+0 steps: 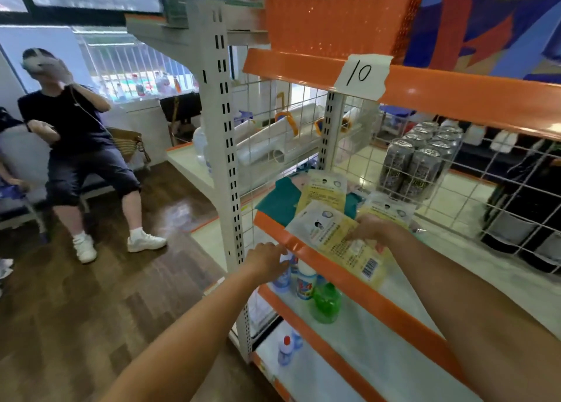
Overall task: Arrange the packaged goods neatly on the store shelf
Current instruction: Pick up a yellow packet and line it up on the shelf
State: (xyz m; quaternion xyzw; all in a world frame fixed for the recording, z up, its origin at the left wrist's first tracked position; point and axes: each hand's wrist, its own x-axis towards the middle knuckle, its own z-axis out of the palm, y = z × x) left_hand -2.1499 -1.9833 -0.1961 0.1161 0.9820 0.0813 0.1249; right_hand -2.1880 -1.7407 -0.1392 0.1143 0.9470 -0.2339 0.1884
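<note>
The right hand (368,230) holds a yellow packet (337,238) that lies over the orange front edge of the shelf (394,307), near its left end. Its fingers press down on top of the packet. Two more yellow packets (323,194) lie behind it on the same shelf, one on a green cloth (280,200). The left hand (267,259) reaches to the left end of the front edge with loose fingers and holds nothing. Small bottles (305,282) stand on the shelf below.
</note>
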